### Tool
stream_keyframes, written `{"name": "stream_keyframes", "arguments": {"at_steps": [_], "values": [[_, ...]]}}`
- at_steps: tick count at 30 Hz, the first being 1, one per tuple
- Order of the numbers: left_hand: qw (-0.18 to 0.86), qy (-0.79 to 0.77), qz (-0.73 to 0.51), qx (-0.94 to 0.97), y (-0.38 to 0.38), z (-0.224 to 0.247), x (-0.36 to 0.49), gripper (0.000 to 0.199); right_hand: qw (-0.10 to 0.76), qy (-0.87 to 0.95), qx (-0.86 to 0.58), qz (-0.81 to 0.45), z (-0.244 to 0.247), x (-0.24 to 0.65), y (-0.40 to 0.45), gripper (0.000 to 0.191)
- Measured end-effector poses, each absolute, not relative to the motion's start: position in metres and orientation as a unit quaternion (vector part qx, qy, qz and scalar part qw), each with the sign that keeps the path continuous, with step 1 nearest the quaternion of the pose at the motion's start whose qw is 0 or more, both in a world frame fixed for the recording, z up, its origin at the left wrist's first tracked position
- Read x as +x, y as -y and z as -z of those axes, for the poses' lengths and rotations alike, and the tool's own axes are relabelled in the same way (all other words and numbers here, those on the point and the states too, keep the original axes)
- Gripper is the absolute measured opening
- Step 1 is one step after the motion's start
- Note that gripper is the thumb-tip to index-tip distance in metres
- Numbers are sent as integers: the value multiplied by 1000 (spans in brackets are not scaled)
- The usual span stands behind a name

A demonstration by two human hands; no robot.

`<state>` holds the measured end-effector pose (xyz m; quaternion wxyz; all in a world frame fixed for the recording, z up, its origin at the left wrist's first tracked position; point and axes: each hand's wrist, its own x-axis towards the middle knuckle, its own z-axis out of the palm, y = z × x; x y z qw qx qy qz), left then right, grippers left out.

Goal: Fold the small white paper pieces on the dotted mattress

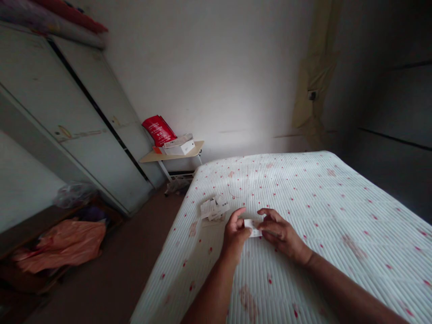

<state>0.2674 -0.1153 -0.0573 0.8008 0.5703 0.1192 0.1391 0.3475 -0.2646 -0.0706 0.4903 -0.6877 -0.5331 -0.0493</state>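
Between my two hands is a small white piece of paper (252,228), held just above the bed. My left hand (235,231) pinches its left edge with the thumb on top, the index finger raised away from it. At its right side, the thumb and fingers of my right hand (281,234) close on the other edge. Faint marks show on the paper, too small to read. Just beyond my left hand, a loose pile of printed paper pieces (214,207) lies on the striped bedspread (290,279).
The bed stands against the far wall. At its far left corner is a small table (150,157) with a red bag (159,129) and a white box (184,147). A wardrobe (84,103) lines the left side, near an orange cloth or bag (67,243) on a low shelf.
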Motion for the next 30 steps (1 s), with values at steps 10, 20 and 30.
{"name": "stream_keyframes", "arguments": {"at_steps": [10, 20, 30], "values": [[779, -107, -144, 601, 119, 57, 267, 65, 612, 450, -640, -117, 67, 349, 265, 14], [722, -105, -173, 662, 123, 62, 267, 64, 643, 315, -674, -181, 58, 338, 259, 21], [726, -83, -179, 658, 129, 60, 267, 61, 664, 259, -676, -188, 65, 339, 253, 17]]}}
